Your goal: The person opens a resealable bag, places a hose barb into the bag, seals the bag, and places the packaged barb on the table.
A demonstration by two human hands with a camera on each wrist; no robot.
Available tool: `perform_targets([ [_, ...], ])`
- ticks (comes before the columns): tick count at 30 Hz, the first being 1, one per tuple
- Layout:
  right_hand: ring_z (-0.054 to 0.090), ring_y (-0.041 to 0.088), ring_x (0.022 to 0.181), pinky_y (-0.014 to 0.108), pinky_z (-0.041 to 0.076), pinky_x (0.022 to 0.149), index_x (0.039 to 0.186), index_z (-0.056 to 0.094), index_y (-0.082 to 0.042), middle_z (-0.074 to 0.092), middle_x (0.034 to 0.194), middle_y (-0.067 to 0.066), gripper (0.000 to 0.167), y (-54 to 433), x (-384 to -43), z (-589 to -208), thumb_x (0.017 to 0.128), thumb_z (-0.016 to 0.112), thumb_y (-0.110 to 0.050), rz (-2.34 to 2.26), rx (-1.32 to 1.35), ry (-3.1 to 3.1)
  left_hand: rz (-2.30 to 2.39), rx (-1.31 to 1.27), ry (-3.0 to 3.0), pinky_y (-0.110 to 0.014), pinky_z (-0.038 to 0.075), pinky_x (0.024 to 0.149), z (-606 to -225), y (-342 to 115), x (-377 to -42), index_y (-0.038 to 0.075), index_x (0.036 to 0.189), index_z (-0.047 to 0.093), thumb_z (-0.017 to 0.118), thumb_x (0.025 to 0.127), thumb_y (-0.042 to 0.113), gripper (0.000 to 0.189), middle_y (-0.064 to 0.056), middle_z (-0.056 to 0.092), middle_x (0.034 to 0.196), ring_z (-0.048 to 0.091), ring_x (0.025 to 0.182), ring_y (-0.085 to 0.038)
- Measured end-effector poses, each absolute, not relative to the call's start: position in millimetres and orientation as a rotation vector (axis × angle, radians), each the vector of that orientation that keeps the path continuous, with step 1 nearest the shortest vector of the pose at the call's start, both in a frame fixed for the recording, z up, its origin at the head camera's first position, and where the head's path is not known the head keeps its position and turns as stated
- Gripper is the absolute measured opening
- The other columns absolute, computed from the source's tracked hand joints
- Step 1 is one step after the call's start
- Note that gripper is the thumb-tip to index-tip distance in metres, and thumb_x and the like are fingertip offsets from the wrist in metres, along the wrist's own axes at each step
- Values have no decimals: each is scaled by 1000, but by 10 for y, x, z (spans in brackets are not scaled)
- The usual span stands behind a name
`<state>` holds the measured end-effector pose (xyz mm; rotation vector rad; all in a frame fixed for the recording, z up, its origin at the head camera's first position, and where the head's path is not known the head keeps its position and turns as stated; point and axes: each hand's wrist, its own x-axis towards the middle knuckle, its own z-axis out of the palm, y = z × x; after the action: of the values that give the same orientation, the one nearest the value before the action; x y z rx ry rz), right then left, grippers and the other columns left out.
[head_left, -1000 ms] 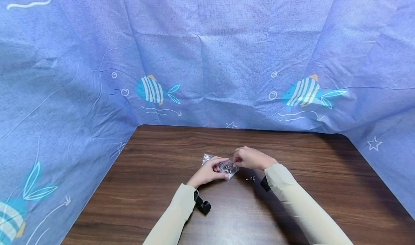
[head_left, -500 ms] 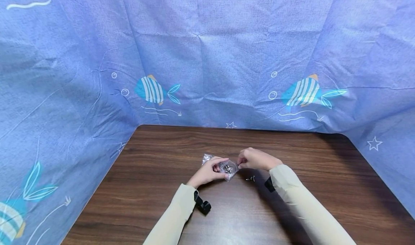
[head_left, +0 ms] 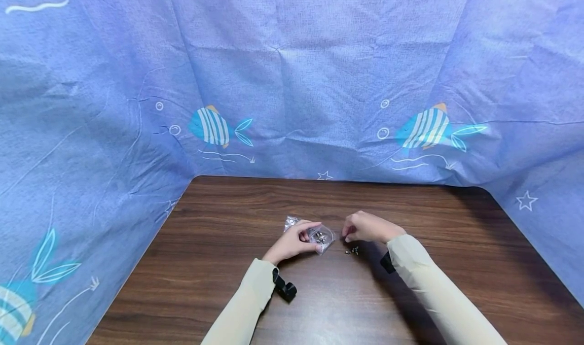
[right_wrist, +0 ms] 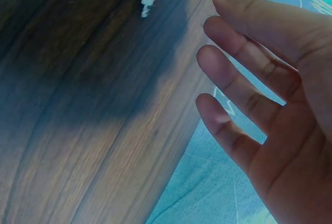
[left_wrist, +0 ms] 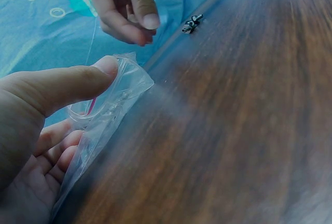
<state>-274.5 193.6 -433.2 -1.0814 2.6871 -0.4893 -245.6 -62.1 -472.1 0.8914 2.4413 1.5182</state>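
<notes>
My left hand grips a small clear plastic bag between thumb and fingers, its mouth held apart and facing right. Several small shiny metal pieces, screw-like in shape, lie inside the bag. To the right of the bag, my right hand hovers low over the table; in the right wrist view its fingers are loosely bent and hold nothing visible. Just below its fingertips in the head view is a little pile of the same metal pieces on the wood.
A brown wood-grain table carries everything. Crumpled clear plastic shows behind my left hand. Blue cloth with fish prints hangs past the table's back and side edges. Each wrist wears a black strap.
My right hand has drawn back from the bag's mouth, moving right and slightly down toward the loose pile. The left hand stays in place with the bag.
</notes>
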Motion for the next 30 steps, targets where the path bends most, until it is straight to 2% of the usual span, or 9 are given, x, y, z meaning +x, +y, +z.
perform_targets([
  [4, 62, 6, 76, 23, 52, 72, 86, 73, -10, 70, 83, -4, 8, 1990, -2734, -4362, 78, 76, -12, -495, -1074, 2675, 1510, 891, 2443, -26, 46, 72, -4716, -622, -2454, -5, 131, 55, 76, 79, 6, 57, -26, 58, 110, 54, 83, -40],
  [7, 62, 6, 76, 23, 52, 72, 86, 73, -10, 70, 83, -3, 8, 2023, -2726, -4381, 78, 76, -12, -493, -1074, 2667, 1506, 890, 2437, -24, 44, 71, -4740, -621, -2469, -5, 131, 54, 76, 80, 5, 57, -26, 58, 110, 54, 83, -41],
  [11, 63, 6, 76, 23, 52, 72, 85, 73, -10, 71, 83, -3, 8, 2063, -2719, -4402, 78, 76, -10, -498, -1080, 2658, 1503, 871, 2457, -22, 42, 70, -4928, -604, -2565, -2, 133, 54, 77, 79, 7, 59, -24, 58, 112, 54, 83, -39],
  [14, 62, 5, 76, 22, 52, 71, 85, 74, -10, 71, 83, -3, 9, 2086, -2710, -4411, 77, 76, -7, -508, -1078, 2649, 1504, 857, 2480, -20, 41, 70, -5069, -597, -2637, 3, 133, 56, 78, 78, 10, 60, -19, 60, 113, 55, 82, -35],
  [20, 61, 4, 76, 20, 51, 69, 86, 74, -8, 71, 85, -2, 10, 2107, -2694, -4424, 76, 77, -6, -525, -1086, 2632, 1514, 853, 2479, -18, 42, 70, -5125, -615, -2673, 11, 132, 59, 81, 77, 17, 59, -10, 60, 110, 53, 78, -18],
  [24, 61, 3, 75, 19, 50, 67, 85, 74, -8, 71, 84, -2, 10, 2113, -2693, -4434, 76, 77, -5, -514, -1104, 2623, 1492, 859, 2499, -18, 43, 70, -5121, -617, -2671, 12, 131, 59, 80, 77, 19, 58, -8, 60, 108, 50, 76, -10],
  [30, 63, 6, 76, 20, 52, 68, 85, 75, -6, 72, 84, 0, 10, 2099, -2686, -4433, 76, 77, -3, -498, -1138, 2627, 1473, 874, 2521, -17, 43, 70, -5118, -614, -2673, 10, 131, 59, 79, 78, 18, 57, -6, 59, 102, 49, 76, -8],
])
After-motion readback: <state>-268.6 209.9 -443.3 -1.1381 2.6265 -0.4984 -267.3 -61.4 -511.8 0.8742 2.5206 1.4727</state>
